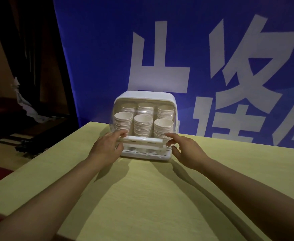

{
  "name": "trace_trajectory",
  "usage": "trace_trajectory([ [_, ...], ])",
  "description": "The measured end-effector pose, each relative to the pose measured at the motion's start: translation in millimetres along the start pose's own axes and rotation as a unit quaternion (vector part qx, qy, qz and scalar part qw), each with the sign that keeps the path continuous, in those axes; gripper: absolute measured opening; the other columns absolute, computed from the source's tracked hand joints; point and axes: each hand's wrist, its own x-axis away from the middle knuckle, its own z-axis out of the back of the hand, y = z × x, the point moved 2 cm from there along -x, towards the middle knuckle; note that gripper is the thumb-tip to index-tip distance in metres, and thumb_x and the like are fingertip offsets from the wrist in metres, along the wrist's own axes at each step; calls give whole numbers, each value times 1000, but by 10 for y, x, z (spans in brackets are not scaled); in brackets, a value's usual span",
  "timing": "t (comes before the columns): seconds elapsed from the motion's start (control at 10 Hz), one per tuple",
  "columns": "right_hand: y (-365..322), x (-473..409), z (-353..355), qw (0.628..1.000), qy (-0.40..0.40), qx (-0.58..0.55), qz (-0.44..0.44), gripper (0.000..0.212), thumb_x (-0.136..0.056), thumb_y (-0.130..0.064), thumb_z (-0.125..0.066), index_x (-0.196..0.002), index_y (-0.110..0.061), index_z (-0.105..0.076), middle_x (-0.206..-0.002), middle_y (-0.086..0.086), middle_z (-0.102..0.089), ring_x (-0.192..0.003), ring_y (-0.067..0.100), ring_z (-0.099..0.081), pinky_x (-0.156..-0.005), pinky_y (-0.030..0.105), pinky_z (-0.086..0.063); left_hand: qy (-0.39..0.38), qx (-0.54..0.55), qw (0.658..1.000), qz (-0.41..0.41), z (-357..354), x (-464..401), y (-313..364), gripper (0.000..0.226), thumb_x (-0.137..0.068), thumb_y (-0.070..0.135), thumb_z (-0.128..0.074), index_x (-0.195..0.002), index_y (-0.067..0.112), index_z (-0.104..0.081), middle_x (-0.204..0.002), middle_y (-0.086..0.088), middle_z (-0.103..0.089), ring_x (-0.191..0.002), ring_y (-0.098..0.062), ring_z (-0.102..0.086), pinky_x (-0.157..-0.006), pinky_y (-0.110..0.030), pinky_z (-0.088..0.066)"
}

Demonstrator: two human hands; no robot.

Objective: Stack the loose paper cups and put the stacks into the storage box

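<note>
- Fingers of the left hand (106, 145): extended and only slightly bent, laid against the left end of the white handle bar (141, 140) on the front of the storage box (145, 126); nothing is clasped by them.
- Fingers of the right hand (182, 147): also loosely extended, the forefinger directed at the right end of the same bar, the thumb lower beside the box's base; no object is held (whether the fingertips actually touch the box cannot be told).
- Handle bar: seen running horizontally across the lower front of the box, between the two hands.
- Storage box: a white housing with a clear domed cover, placed upright near the far edge of the table (142, 197).
- Paper cup stacks (142, 126): six stacks are visible through the cover, three in front and three behind, mouths turned toward the camera; all are contained inside the box.
- Table: a pale yellow surface, on which the shadows of both forearms are cast.
- Blue banner (177, 58): hung behind the table (large white characters are printed on it).
</note>
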Motion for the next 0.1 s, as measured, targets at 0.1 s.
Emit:
trace_trajectory([
  [0.1, 16, 40, 34, 1000, 2, -21, -3, 57, -99, -24, -58, -149, -36, -35, -132, -13, -62, -118, 13, -58, -101, 32, -49, 31, -1, 998, -63, -64, 58, 102, 38, -92, 17, -59, -127, 28, -63, -123, 8, -62, -115, -16, -51, -96, -38, -45],
])
